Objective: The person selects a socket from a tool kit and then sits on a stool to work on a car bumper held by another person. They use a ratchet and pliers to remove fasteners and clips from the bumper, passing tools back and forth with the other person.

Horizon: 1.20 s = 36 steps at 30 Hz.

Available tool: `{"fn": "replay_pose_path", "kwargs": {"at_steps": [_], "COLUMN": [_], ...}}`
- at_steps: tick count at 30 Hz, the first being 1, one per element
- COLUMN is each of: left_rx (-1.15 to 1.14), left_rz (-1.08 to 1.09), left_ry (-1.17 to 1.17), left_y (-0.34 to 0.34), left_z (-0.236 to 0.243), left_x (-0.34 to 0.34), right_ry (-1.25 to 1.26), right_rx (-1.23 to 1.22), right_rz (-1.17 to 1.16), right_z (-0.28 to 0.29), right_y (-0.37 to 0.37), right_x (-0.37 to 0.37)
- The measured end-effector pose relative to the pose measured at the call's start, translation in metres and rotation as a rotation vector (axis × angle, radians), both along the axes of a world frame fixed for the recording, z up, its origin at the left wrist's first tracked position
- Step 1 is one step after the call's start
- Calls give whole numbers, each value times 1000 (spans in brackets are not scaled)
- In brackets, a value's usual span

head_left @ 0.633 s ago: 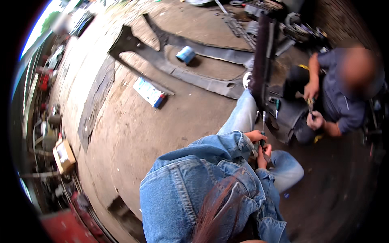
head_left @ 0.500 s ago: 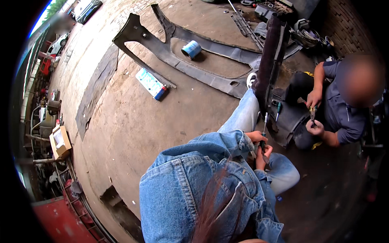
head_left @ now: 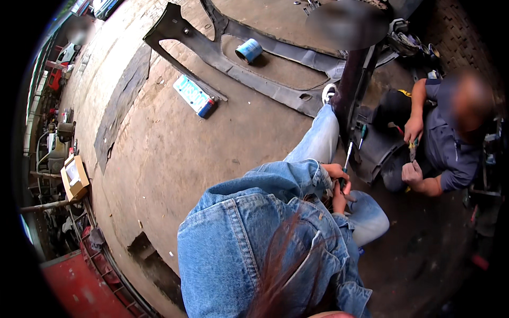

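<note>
In front of my bent legs, both hands are close together. My left hand (head_left: 334, 170) is closed round the dark handle of a screwdriver (head_left: 348, 156), whose thin metal shaft points up and away. Just below, my right hand (head_left: 340, 197) is closed by the lower end of that handle. A dark, rounded end shows beside its fingers, but what it belongs to is unclear. Beyond the screwdriver tip stands a dark, upright panel piece (head_left: 356, 85). A second screwdriver (head_left: 362, 137) with a green handle lies near its base.
A person (head_left: 450, 138) sits at the right, with pliers (head_left: 412, 150) between the hands. A large black car bumper (head_left: 212, 66) lies on the floor ahead, a blue tin (head_left: 248, 51) inside its frame. Left of it are a blue-and-white package (head_left: 193, 95) and an open carton (head_left: 74, 177).
The view has tilted slightly, so most floor things sit higher in it. My hands stay together on the tool, the right now tucked closer under the left. The co-worker still holds the pliers.
</note>
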<state>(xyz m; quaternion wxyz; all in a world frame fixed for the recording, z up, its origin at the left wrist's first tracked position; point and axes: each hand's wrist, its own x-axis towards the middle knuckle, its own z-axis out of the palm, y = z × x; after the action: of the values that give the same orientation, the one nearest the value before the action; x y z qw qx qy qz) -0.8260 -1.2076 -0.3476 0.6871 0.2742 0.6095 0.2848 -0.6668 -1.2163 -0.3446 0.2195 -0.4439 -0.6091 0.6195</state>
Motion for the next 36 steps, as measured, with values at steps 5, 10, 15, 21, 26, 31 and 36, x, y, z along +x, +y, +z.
{"fn": "replay_pose_path", "kwargs": {"at_steps": [5, 10, 15, 21, 26, 31, 36], "left_rx": [22, -34, -49, 105, 29, 74, 264], "left_rz": [52, 229, 334, 229, 245, 420, 707], "left_ry": [-14, -324, -634, -621, -729, -779, -924], "left_y": [-20, -69, -68, -44, -75, -50, -35], "left_z": [-11, 18, 32, -103, -111, -45, -44], "left_x": [-8, -29, -72, -125, -151, -131, -177], "right_ry": [-135, -279, -222, -121, -25, -32, -128], "right_rx": [89, 62, 113, 152, 46, 68, 204], "right_rz": [66, 147, 48, -304, -376, -228, -173], "right_z": [4, 12, 51, -25, -94, -60, -60], "right_y": [-17, -72, -25, -57, -96, -58, -64], "right_x": [-8, -21, -53, -91, -98, -69, -70]}}
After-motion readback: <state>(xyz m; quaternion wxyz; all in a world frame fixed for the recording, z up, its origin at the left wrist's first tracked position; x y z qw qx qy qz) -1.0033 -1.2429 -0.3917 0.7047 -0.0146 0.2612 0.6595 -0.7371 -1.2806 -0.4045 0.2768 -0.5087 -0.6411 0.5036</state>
